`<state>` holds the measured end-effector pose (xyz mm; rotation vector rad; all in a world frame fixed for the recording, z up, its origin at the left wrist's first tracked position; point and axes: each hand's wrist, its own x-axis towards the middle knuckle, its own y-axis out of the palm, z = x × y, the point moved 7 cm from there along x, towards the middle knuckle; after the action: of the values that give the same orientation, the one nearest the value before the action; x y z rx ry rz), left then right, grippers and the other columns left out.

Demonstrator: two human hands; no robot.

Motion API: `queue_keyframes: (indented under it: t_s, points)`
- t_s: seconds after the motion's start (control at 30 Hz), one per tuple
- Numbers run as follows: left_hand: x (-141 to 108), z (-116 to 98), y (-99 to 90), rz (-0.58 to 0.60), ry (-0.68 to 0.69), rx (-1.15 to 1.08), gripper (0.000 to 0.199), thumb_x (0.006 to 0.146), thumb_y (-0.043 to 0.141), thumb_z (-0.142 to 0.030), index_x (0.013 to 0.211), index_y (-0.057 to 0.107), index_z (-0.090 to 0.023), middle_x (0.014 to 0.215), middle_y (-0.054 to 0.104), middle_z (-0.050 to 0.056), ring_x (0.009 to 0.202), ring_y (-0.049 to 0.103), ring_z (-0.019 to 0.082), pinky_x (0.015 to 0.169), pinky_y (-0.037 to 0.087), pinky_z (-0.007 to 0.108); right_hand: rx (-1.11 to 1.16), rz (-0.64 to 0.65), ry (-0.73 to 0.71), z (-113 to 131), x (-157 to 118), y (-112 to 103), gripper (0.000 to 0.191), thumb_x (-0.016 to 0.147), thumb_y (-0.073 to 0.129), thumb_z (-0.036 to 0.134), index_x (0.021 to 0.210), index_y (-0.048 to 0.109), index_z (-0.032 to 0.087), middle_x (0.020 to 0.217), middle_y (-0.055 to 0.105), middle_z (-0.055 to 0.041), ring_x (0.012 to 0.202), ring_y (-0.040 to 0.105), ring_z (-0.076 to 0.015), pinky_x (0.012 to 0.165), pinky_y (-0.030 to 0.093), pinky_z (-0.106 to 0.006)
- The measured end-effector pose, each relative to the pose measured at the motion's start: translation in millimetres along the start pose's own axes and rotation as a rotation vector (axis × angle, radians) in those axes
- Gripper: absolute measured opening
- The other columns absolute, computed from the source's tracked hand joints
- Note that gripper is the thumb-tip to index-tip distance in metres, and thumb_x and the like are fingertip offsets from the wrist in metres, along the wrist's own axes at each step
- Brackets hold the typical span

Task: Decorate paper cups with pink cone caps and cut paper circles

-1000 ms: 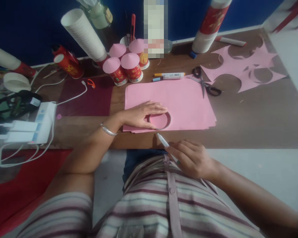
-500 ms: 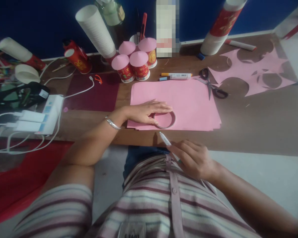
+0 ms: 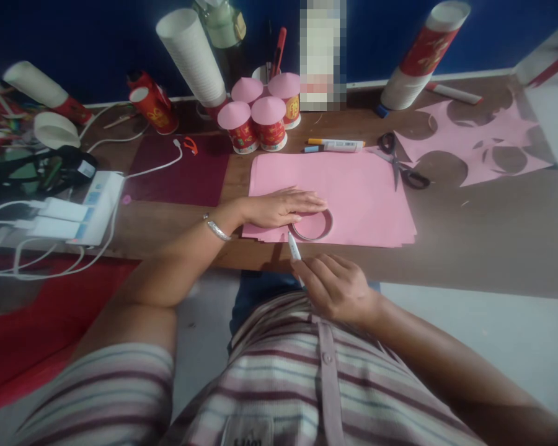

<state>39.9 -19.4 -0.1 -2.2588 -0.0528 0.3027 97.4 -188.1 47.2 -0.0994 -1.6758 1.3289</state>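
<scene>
My left hand (image 3: 281, 207) lies flat over a stack of pink paper (image 3: 358, 192), fingers stretched out. Its fingertips and thumb rest at the left side of a thin dark-edged ring (image 3: 331, 223), which lies on the top sheet near the front edge. Closer to my body, my right hand (image 3: 337, 286) is closed around a white marker (image 3: 294, 248). The marker's tip points away from me, close to the ring's lower left edge; whether it touches the paper I cannot tell.
Scissors (image 3: 397, 164) lie at the stack's right corner, beside cut pink scraps (image 3: 483, 136). Behind the stack are other markers (image 3: 339, 145) and red cups with pink cone tops (image 3: 260, 121). Stacked paper cups (image 3: 190, 56) lean at the back. A power strip (image 3: 100, 207) with cables sits left.
My right hand has brought the marker left and forward to the ring's lower left. My left thumb has drawn in closer to the fingers. The view has shifted slightly.
</scene>
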Motion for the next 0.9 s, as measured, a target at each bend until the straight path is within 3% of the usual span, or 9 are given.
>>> queue_keyframes:
  t_s: [0.4, 0.9]
  points:
    - [1, 0, 1.4, 0.009, -0.014, 0.028, 0.055, 0.102, 0.038, -0.023, 0.157, 0.043, -0.025, 0.166, 0.039, 0.003, 0.16, 0.02, 0.021, 0.131, 0.006, 0.047, -0.097, 0.053, 0.034, -4, 11, 18, 0.02, 0.097, 0.057, 0.008, 0.116, 0.063, 0.006, 0.08, 0.071, -0.0075, 0.07, 0.065, -0.0187, 0.056, 0.049, -0.033]
    - [1, -2, -0.6, -0.015, 0.002, 0.033, 0.054, 0.101, 0.043, -0.02, 0.154, 0.047, -0.026, 0.165, 0.042, 0.004, 0.158, 0.026, 0.022, 0.13, 0.011, 0.047, -0.045, 0.057, 0.111, -8, 6, 12, 0.02, 0.098, 0.057, 0.009, 0.116, 0.063, 0.003, 0.08, 0.069, -0.0084, 0.071, 0.061, -0.0189, 0.06, 0.047, -0.033]
